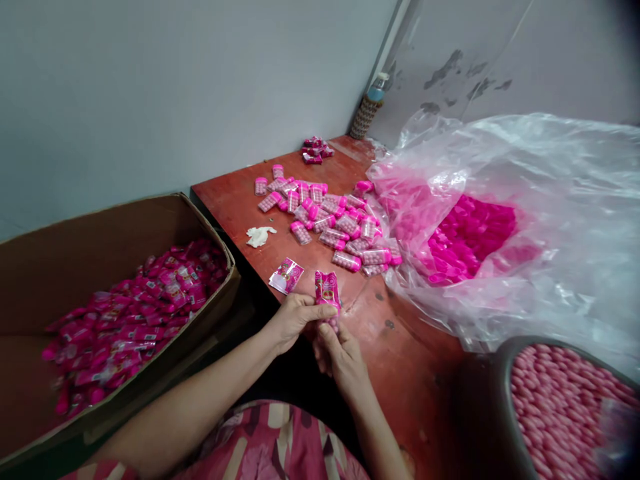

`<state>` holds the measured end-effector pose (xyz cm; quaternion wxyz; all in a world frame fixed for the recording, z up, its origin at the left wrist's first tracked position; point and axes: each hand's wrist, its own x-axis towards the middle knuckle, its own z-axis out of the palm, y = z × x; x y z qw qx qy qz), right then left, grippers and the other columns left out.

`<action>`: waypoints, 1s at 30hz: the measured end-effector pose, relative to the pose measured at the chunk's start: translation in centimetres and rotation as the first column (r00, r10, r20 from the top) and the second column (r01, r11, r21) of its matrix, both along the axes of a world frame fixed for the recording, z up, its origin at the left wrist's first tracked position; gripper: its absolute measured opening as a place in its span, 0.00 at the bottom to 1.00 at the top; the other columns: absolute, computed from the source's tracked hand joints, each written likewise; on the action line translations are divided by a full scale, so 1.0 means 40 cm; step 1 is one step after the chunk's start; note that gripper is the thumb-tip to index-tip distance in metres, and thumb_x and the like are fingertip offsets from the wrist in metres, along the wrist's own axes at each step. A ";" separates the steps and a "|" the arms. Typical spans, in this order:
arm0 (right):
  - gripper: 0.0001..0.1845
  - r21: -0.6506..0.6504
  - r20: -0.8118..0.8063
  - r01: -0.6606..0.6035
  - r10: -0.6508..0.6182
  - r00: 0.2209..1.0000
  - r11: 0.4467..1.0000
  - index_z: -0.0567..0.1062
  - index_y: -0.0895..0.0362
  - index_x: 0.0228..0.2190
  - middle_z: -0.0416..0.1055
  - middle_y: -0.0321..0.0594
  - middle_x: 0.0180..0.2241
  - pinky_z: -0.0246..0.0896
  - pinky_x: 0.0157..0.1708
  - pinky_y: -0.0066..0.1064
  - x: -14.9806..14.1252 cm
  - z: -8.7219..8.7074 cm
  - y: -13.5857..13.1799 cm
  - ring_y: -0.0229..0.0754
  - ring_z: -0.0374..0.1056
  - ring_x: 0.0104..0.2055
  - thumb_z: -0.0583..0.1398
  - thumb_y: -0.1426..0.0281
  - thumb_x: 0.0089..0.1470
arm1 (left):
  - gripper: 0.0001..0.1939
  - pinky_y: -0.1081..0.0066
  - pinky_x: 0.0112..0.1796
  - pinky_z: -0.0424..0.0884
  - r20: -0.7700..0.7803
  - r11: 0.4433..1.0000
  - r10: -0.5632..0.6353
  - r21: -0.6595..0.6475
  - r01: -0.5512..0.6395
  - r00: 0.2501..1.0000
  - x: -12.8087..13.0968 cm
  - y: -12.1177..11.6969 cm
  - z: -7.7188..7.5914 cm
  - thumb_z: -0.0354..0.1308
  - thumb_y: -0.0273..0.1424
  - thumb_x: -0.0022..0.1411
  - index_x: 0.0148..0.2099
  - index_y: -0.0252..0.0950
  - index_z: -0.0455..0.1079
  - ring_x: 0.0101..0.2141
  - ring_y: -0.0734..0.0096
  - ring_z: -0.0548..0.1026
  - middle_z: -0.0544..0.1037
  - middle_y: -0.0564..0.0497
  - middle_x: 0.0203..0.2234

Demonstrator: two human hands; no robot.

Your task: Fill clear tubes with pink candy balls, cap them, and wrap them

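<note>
With the two hands as the dial's centre and twelve pointing away from the wearer, the left hand (295, 320) pinches a shiny pink printed film sleeve (327, 288) between thumb and fingers. The right hand (344, 359), just below, pinches the near end of the small clear bottle of pale pink balls (335, 324) inside it. Both are held at the near edge of the red wooden table (400, 353). This piece looks partway along: its far end is covered, its near end bare.

At nine o'clock, a brown cardboard box (100, 250) holds a large heap of glossy pink packets (145, 327), which look finished, already in similar film. At twelve, a spread of clear pink-capped bottles (324, 223) lies bare, so those appear not yet sleeved. Flat, loose printed sleeves (286, 276) lie just beside the left hand at eleven, with a crumpled white scrap (260, 235) beyond them. At two sits a clear plastic bag (565, 200) of bright pink pieces (470, 233); at four, a dark grey tub (501, 387) holds many loose pink balls (565, 407). An exact count of what remains cannot be told.
</note>
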<state>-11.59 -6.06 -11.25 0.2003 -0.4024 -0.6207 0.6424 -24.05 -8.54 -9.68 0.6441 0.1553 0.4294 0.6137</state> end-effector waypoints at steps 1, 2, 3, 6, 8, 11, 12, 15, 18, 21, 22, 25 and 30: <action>0.17 0.073 0.037 0.033 -0.036 0.999 0.997 0.64 0.56 0.25 0.62 0.31 0.17 0.49 0.14 0.22 -0.001 0.000 0.001 0.31 0.56 0.15 0.54 0.55 0.53 | 0.12 0.75 0.24 0.67 -0.013 1.000 0.023 0.005 -0.023 1.000 0.002 0.000 -0.001 0.66 0.33 0.44 0.23 0.26 0.73 0.19 0.73 0.72 0.76 0.45 0.19; 0.16 0.146 0.072 0.061 -0.072 0.995 0.987 0.66 0.56 0.26 0.64 0.32 0.19 0.51 0.16 0.23 -0.001 0.000 0.003 0.33 0.58 0.17 0.55 0.56 0.52 | 0.11 0.74 0.26 0.68 -0.028 0.998 0.058 0.013 -0.058 0.998 0.006 0.000 -0.002 0.66 0.33 0.44 0.23 0.27 0.73 0.20 0.72 0.72 0.76 0.45 0.19; 0.15 0.194 0.095 0.077 -0.097 0.991 0.978 0.67 0.56 0.26 0.65 0.33 0.20 0.52 0.17 0.23 0.000 0.000 0.005 0.33 0.59 0.18 0.56 0.56 0.51 | 0.11 0.74 0.27 0.68 -0.038 0.995 0.095 0.019 -0.094 0.995 0.009 -0.001 -0.003 0.66 0.32 0.44 0.23 0.27 0.73 0.21 0.72 0.72 0.75 0.45 0.19; 0.16 0.098 0.047 0.029 -0.034 0.998 0.995 0.65 0.56 0.25 0.61 0.30 0.17 0.48 0.14 0.23 0.009 -0.004 0.007 0.32 0.55 0.15 0.55 0.56 0.52 | 0.11 0.75 0.26 0.67 0.003 0.992 0.123 -0.002 -0.123 0.992 0.018 -0.008 0.001 0.66 0.32 0.44 0.24 0.27 0.74 0.21 0.74 0.72 0.75 0.46 0.19; 0.17 -0.065 -0.067 -0.036 0.032 0.997 0.997 0.62 0.55 0.24 0.56 0.27 0.14 0.44 0.11 0.21 0.015 -0.008 0.006 0.29 0.49 0.12 0.53 0.55 0.53 | 0.11 0.75 0.24 0.67 0.071 0.996 0.077 -0.038 -0.075 0.994 0.018 -0.015 0.004 0.66 0.32 0.43 0.25 0.26 0.74 0.19 0.75 0.71 0.75 0.47 0.19; 0.18 -0.157 -0.141 -0.065 0.043 0.989 0.985 0.61 0.55 0.24 0.55 0.26 0.14 0.42 0.11 0.21 0.017 -0.009 0.002 0.28 0.47 0.11 0.53 0.54 0.53 | 0.11 0.73 0.24 0.67 0.121 0.999 0.008 -0.050 -0.002 0.993 0.012 -0.023 0.004 0.67 0.31 0.42 0.27 0.26 0.74 0.19 0.75 0.70 0.75 0.47 0.19; 0.17 -0.134 -0.116 -0.048 0.032 0.993 0.990 0.62 0.56 0.24 0.56 0.26 0.14 0.42 0.11 0.21 0.015 -0.007 0.001 0.29 0.48 0.12 0.53 0.54 0.53 | 0.12 0.73 0.25 0.68 0.120 0.999 0.009 -0.049 -0.003 0.993 0.009 -0.024 0.003 0.67 0.31 0.42 0.27 0.26 0.74 0.20 0.74 0.71 0.75 0.46 0.20; 0.15 0.014 0.004 0.013 -0.013 1.000 1.000 0.65 0.56 0.25 0.60 0.30 0.17 0.46 0.12 0.22 0.005 0.006 0.003 0.31 0.53 0.15 0.57 0.56 0.50 | 0.11 0.74 0.28 0.68 0.086 0.994 0.094 -0.065 -0.089 0.992 0.008 -0.024 -0.003 0.66 0.31 0.43 0.26 0.26 0.74 0.22 0.74 0.72 0.76 0.45 0.21; 0.14 0.057 0.023 0.012 -0.013 1.000 0.998 0.66 0.55 0.26 0.59 0.30 0.17 0.46 0.13 0.22 -0.002 0.018 0.008 0.32 0.53 0.15 0.58 0.57 0.49 | 0.11 0.75 0.28 0.68 0.065 0.985 0.167 -0.052 -0.164 0.984 0.017 -0.026 -0.007 0.66 0.32 0.44 0.24 0.26 0.73 0.22 0.75 0.72 0.76 0.46 0.20; 0.16 -0.087 -0.082 -0.073 0.066 0.994 0.994 0.62 0.55 0.24 0.56 0.27 0.14 0.43 0.11 0.21 -0.002 0.019 0.009 0.29 0.48 0.13 0.55 0.56 0.52 | 0.13 0.73 0.24 0.68 0.101 0.994 0.106 -0.021 -0.105 0.989 0.025 -0.033 -0.007 0.66 0.33 0.44 0.23 0.26 0.72 0.19 0.74 0.70 0.73 0.48 0.17; 0.17 -0.135 -0.122 -0.103 0.086 0.989 0.985 0.61 0.55 0.23 0.55 0.26 0.13 0.41 0.11 0.20 -0.001 0.017 0.007 0.29 0.47 0.12 0.54 0.56 0.52 | 0.13 0.73 0.22 0.67 0.115 0.997 0.075 -0.019 -0.073 0.991 0.025 -0.036 -0.007 0.66 0.34 0.43 0.23 0.26 0.72 0.17 0.73 0.70 0.72 0.48 0.15; 0.17 -0.233 -0.211 -0.130 0.081 0.974 0.964 0.63 0.57 0.25 0.61 0.29 0.14 0.45 0.11 0.19 0.003 0.010 -0.002 0.29 0.53 0.12 0.54 0.56 0.53 | 0.14 0.74 0.18 0.64 0.118 0.998 0.051 -0.032 -0.048 0.992 0.015 -0.041 -0.005 0.66 0.35 0.44 0.23 0.26 0.71 0.15 0.73 0.68 0.71 0.48 0.14; 0.15 -0.357 -0.346 -0.025 -0.107 0.932 0.934 0.67 0.57 0.37 0.72 0.39 0.29 0.63 0.21 0.24 0.012 0.001 -0.015 0.36 0.68 0.25 0.59 0.61 0.50 | 0.12 0.74 0.23 0.66 0.105 0.974 0.219 -0.088 -0.210 0.970 -0.002 -0.038 -0.004 0.68 0.31 0.41 0.24 0.26 0.72 0.18 0.76 0.69 0.73 0.49 0.17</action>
